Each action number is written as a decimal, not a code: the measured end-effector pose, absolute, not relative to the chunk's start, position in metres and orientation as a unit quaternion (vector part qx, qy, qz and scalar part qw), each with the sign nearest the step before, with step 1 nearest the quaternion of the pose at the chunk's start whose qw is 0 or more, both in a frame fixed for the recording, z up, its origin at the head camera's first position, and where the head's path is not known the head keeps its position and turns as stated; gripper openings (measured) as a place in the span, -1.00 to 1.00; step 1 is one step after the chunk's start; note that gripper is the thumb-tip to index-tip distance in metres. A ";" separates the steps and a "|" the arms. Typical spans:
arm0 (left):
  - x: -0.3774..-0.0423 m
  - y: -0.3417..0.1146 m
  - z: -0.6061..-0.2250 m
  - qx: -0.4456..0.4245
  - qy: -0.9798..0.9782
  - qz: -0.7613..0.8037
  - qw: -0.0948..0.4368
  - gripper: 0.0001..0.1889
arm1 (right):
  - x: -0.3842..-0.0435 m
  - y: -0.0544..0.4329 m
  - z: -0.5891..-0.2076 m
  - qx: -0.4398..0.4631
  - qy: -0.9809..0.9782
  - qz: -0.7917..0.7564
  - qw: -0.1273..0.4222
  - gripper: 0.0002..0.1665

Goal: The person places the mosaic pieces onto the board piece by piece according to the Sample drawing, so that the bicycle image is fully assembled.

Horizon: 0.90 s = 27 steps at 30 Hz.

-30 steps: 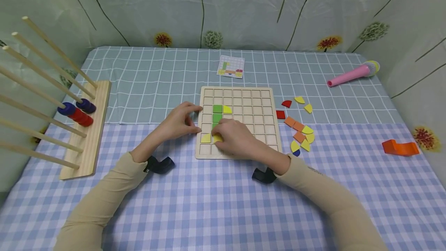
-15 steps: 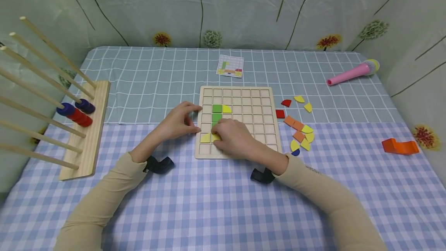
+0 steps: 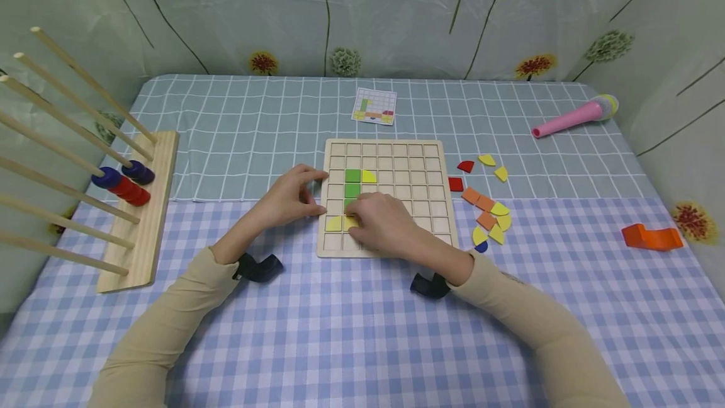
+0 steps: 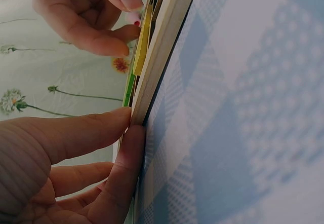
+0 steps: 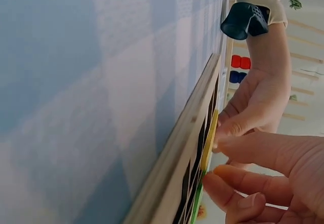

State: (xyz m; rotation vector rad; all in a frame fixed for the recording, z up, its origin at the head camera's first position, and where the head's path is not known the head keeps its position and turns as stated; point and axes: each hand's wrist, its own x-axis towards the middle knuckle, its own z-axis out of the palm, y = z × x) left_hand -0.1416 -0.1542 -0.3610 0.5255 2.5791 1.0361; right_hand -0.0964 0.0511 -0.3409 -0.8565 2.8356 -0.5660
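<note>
A square wooden grid board (image 3: 401, 177) lies in the middle of the table. My left hand (image 3: 289, 197) rests at its left side, thumb and index finger set apart against the edge; in the left wrist view the fingertips (image 4: 132, 138) touch the board's rim. Over the lower left cells, my right hand (image 3: 385, 222) has thumb and index finger bent about a yellow tile (image 3: 350, 223), which they partly cover. Beside it lies another yellow tile (image 3: 333, 224). Above are green square tiles (image 3: 352, 190) in a column and a yellow quarter-round tile (image 3: 369, 177).
Loose yellow, orange, red and blue tiles (image 3: 485, 204) lie right of the board. Behind it is a printed pattern card (image 3: 374, 106). A peg abacus (image 3: 141, 219) stands left; a pink toy microphone (image 3: 572, 119) and an orange block (image 3: 651, 238) lie right.
</note>
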 end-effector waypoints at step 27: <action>-0.143 -0.155 -0.364 0.189 0.902 0.357 0.152 -0.28 | -0.072 0.154 -0.333 -0.153 0.964 -0.213 0.041 -0.82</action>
